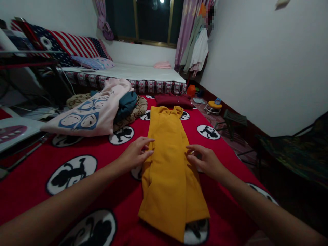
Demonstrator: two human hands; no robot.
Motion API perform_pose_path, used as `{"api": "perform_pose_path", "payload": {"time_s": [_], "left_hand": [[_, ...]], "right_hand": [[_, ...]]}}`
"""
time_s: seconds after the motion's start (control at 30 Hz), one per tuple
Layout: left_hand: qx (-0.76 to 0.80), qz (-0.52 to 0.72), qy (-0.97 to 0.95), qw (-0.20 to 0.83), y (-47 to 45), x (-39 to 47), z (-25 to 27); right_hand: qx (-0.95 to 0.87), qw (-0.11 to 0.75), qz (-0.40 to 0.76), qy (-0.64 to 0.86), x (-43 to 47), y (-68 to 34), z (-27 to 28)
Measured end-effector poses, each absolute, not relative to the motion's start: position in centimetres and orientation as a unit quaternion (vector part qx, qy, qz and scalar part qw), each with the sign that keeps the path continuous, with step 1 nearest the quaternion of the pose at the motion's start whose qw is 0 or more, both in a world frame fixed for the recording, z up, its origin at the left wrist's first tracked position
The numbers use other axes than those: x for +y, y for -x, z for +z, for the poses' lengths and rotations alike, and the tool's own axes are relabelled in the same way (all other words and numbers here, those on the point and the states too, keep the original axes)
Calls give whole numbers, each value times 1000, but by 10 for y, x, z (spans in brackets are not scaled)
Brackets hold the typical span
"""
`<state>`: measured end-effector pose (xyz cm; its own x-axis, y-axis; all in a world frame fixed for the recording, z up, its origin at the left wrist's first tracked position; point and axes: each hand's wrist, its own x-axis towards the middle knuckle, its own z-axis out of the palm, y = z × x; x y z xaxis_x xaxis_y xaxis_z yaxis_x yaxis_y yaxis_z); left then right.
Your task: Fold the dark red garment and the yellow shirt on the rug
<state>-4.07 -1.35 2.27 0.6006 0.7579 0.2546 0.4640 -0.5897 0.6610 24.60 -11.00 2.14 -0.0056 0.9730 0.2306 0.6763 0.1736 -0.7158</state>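
Observation:
A mustard-yellow garment (167, 164), folded into a long strip, lies flat in front of me with its wider end nearest. Its exact kind is hidden by the folds. At its left edge is my left hand (138, 152), thumb and forefinger apart, fingertips touching the cloth. Across from it, my right hand (202, 159) has its thumb and forefinger at the right edge, with a gap between them. Neither hand shows a closed grip. Under the garment spreads a red blanket (107, 191) with white circles and black figures.
Heaped clothes, with a pale pink printed garment (102, 106) on top, lie at left. A folded dark red garment (174, 100) lies beyond the yellow one. At right stand a yellow stool (214, 105), a folding stool (234, 118) and a camouflage chair (294, 150).

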Motion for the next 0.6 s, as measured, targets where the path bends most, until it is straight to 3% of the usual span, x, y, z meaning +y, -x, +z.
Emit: {"api": "perform_pose_path", "payload": {"time_s": [0.13,0.23,0.37,0.6], "left_hand": [[401,319,-832,211,14,37,15],[429,324,-814,220,-6,64,15],[450,326,-788,265,-26,82,9],[477,365,-757,257,-36,91,-2]], "right_hand": [[-559,429,324,631,-50,-245,18],[-488,473,388,622,-9,-239,24],[-499,484,337,635,34,-230,30],[-531,471,280,646,87,-228,21]]}}
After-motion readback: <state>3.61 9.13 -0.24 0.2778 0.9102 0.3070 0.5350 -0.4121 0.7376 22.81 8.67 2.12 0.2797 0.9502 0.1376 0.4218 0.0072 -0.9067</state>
